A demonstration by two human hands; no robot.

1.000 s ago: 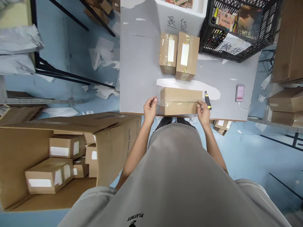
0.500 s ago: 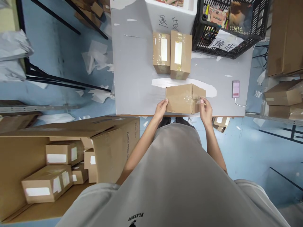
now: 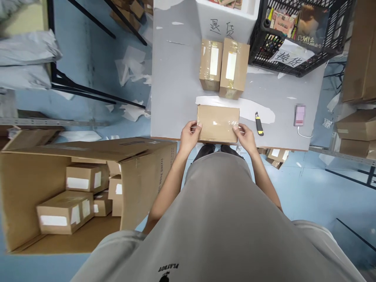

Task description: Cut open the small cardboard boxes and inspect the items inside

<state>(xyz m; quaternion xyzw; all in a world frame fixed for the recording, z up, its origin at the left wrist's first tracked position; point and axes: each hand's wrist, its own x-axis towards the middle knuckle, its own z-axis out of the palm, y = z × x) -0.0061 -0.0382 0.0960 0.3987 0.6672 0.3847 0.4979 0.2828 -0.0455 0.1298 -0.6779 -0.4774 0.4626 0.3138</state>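
A brown cardboard box [image 3: 218,123] with clear tape at its ends lies at the table's front edge, between my two hands. My left hand [image 3: 190,135] grips its left end, thumb on top. At the right end, my right hand [image 3: 245,136] holds the box the same way. A yellow and black utility knife [image 3: 259,124] lies on the table to the right of that hand. Behind the box, two taped boxes with white labels [image 3: 210,64] [image 3: 234,68] stand side by side.
At the back of the grey table [image 3: 173,86] are a white foam box [image 3: 226,23] and a black crate [image 3: 296,72] holding books. A phone [image 3: 300,114] with a cable lies right. A large open carton [image 3: 147,176] with smaller boxes stands lower left.
The box has turned so its long face lies squarely between my hands. The knife now shows on the table to its right. The whole view has shifted slightly.
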